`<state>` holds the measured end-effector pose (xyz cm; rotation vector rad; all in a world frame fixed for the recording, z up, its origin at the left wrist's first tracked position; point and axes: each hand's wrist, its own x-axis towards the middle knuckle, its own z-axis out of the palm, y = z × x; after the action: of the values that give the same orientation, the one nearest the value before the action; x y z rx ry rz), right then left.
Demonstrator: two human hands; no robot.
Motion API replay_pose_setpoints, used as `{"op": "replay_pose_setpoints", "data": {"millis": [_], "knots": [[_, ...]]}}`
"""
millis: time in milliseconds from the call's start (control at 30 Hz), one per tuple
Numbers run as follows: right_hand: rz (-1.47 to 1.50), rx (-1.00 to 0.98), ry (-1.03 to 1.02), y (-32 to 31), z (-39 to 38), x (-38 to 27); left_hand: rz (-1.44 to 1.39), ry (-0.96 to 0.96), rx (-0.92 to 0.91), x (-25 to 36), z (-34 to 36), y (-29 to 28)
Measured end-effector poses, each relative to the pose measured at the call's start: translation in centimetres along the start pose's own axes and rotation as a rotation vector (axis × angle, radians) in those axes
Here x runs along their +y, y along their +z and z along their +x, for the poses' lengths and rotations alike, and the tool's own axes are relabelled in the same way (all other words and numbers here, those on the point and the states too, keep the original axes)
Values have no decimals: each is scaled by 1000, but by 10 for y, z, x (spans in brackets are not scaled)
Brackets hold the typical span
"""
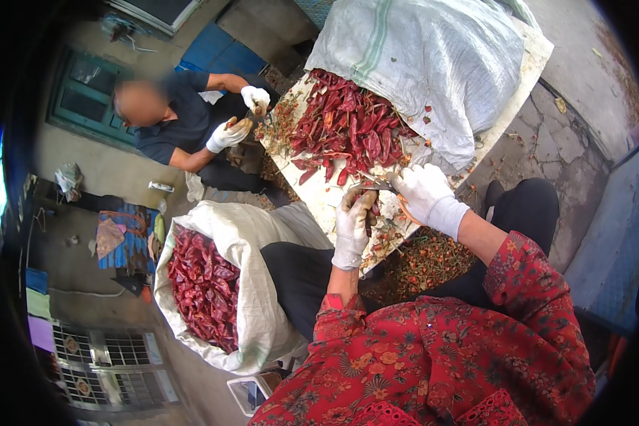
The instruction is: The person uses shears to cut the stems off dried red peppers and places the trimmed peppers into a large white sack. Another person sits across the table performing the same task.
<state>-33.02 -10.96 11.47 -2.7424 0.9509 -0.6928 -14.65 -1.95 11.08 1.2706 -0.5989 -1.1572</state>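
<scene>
My left hand (353, 226), in a white glove with stained fingertips, is closed round a dark red dried chili pepper (370, 226) at the table's near edge. My right hand (426, 193), also gloved, grips what looks like a pair of scissors (378, 186). Their metal blades reach left toward the left hand's fingertips, and a bit of orange shows under the right palm. Just beyond both hands, a heap of dried red chili peppers (355, 121) spills from a white woven sack (433, 53) lying on the pale table (318, 202).
An upright white sack (252, 248) full of red peppers (202, 291) stands by my left leg. Orange and green scraps (433, 259) cover the ground beneath the table. Across to the left sits a person in a dark shirt (184, 113), with gloved hands by the table.
</scene>
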Motion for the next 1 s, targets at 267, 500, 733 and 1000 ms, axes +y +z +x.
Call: {"op": "replay_pose_setpoints", "data": {"millis": [267,500,733,1000], "knots": [[-64,-51,-19,5,2,-4,-55,24,-39,0,-4,-8],[5,-98,-23,-2,1,-11,-66,46,-13,-3,-1,-18],[268,-261,140,1,4,-23,-211,59,7,-3,-2,-28],[1138,14,704,-9,30,20,235,62,138,-15,21,-85]]}}
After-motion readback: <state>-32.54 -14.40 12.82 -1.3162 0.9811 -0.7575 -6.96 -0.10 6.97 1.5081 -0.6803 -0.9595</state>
